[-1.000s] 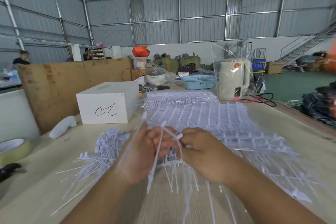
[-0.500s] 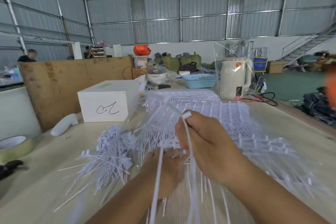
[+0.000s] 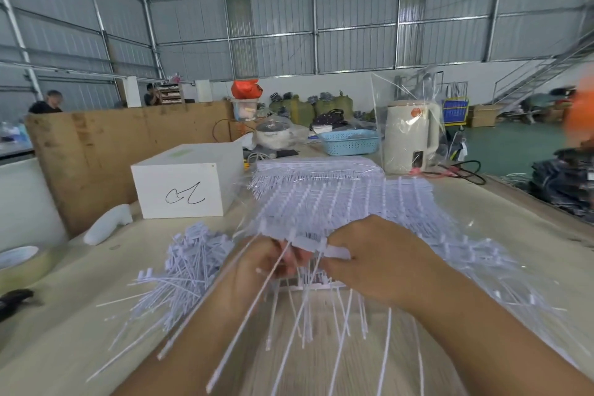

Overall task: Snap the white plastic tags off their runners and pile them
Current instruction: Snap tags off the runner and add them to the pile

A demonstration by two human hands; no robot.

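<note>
Runner stack (image 3: 337,199): behind both hands; tangled sheets could drag along.
Tag pile (image 3: 189,270): left of hands; tossed tags may scatter.
Right hand (image 3: 382,264): curled round runner (image 3: 321,249).
Left hand (image 3: 257,270): pinching tags; blurred, could slip.

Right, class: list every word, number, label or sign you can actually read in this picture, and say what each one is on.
Nothing here reads as clear text.
White box: a black handwritten squiggle on the front, not legible as letters.
Cream kettle: a red sticker, too blurred to read.
Blue sign behind it: rows of print, too small to read.
</note>
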